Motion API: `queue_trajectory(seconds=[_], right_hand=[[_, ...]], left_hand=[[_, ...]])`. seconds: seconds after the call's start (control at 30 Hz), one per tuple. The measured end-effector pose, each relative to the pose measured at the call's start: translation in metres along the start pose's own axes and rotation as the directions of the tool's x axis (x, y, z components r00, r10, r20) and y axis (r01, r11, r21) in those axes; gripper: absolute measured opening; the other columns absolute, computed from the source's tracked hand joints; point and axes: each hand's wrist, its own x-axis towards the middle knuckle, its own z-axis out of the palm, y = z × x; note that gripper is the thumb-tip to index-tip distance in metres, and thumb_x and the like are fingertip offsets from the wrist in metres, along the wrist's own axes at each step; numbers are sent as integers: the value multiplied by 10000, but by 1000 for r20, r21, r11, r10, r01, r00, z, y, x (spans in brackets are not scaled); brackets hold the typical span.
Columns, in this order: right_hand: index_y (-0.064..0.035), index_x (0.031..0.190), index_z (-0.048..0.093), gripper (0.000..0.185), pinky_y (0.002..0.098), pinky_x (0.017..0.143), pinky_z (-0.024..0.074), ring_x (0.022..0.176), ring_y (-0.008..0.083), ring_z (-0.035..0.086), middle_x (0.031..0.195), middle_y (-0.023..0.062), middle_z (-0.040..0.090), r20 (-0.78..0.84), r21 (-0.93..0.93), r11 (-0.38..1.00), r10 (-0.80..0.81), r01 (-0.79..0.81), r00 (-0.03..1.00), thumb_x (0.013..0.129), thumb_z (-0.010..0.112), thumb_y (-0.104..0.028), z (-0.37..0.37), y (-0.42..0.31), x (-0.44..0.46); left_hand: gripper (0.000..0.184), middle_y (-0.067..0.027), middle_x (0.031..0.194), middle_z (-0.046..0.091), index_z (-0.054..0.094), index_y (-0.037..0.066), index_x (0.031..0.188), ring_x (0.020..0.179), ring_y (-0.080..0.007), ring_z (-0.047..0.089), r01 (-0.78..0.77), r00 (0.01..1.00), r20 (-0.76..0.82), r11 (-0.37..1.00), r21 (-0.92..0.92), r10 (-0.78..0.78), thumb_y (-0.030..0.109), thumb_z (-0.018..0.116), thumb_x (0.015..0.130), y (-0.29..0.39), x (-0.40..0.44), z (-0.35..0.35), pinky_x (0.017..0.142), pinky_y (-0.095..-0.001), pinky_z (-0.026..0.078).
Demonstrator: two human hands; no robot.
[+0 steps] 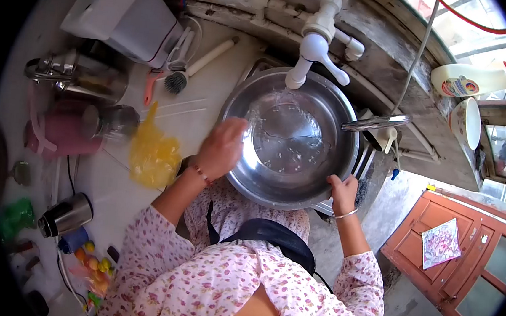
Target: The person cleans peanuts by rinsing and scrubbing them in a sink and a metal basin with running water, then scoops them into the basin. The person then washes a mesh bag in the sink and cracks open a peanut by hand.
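A wide steel basin stands under the white tap, with some shallow water and small bright specks on its bottom. My right hand is closed on the basin's near right rim, thumb on top. Over the left rim is my left hand, its fingers smeared by motion, so I cannot tell whether they hold anything. A yellow plastic bag lies on the counter left of that hand.
Left on the counter are a brush, a steel pot, a pink appliance and a steel flask. To the right, a spray bottle and a bowl rest on a ledge. A metal lid overhangs the basin's right side.
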Motion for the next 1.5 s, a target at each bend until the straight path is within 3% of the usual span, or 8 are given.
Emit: queue_trajectory(seconds=[0.4, 0.6, 0.87, 1.07, 1.33, 1.4, 1.43, 1.5], right_hand=[[51, 666, 546, 151, 283, 444, 382, 477, 109, 445, 527, 33, 510, -116, -2, 988, -157, 157, 981, 682, 609, -85, 58, 33, -16], [45, 723, 567, 127, 270, 464, 379, 487, 97, 448, 540, 6, 511, -111, 55, 982, -175, 182, 978, 695, 593, -77, 55, 39, -11], [40, 682, 544, 125, 269, 450, 372, 481, 90, 452, 528, 3, 507, -172, 84, 982, -154, 170, 973, 699, 592, -75, 61, 34, -15], [25, 736, 575, 92, 262, 434, 370, 488, 72, 461, 570, 5, 533, -192, 168, 962, -182, 215, 964, 741, 571, -67, 85, 48, 13], [49, 816, 591, 148, 250, 561, 426, 601, 90, 511, 654, 34, 582, -207, 147, 965, -186, 219, 961, 715, 583, -60, 31, 50, 4], [55, 816, 581, 164, 261, 531, 432, 563, 102, 519, 622, 49, 572, -118, 45, 976, -205, 211, 972, 710, 586, -70, 30, 55, -6], [58, 815, 576, 172, 266, 516, 436, 545, 108, 523, 606, 57, 568, -71, -5, 976, -216, 216, 974, 707, 588, -76, 32, 56, -9], [27, 679, 497, 161, 310, 321, 410, 354, 181, 489, 518, 78, 505, -38, 189, 982, 22, -15, 999, 719, 608, -83, 51, 50, -16]], left_hand=[[672, -211, 1436, 253, 294, -62, 1351, 1365, -307, 180, 134, 986, -108, 988, 77, -126, 345, 489, 852, 30, 90, 114, 1117, -440, 118], [608, -224, 1382, 342, 369, -60, 1310, 1306, -328, 304, -397, 916, -44, 886, -242, 398, 264, 518, 817, 71, 86, 128, 1095, -446, 206], [589, -210, 1405, 316, 335, -37, 1337, 1338, -325, 244, 246, 959, -187, 950, 192, -211, 289, 463, 864, -5, 105, 121, 1101, -491, 145], [541, -206, 1448, 227, 242, -25, 1385, 1363, -321, 183, -72, 994, 46, 935, -348, 94, 279, 328, 946, 84, 86, 153, 1106, -477, 107], [485, -246, 1347, 349, 409, -33, 1248, 1230, -333, 408, -237, 218, 934, 943, -232, 285, 274, 432, 873, 25, 49, 41, 979, -422, 379], [376, -252, 1302, 408, 542, -41, 1108, 1232, -329, 403, 52, 615, 784, 997, 64, -83, 222, 475, 847, -36, 45, 46, 1003, -406, 358], [455, -228, 1379, 346, 507, -29, 1203, 1327, -295, 272, -436, 804, 572, 814, 384, 160, 282, 481, 872, -62, 38, 53, 1094, -387, 220], [577, -196, 1455, 228, 323, -22, 1352, 1377, -281, 151, -328, 814, 579, 863, 385, 51, 337, 420, 911, -52, 74, 52, 1127, -395, 103]])
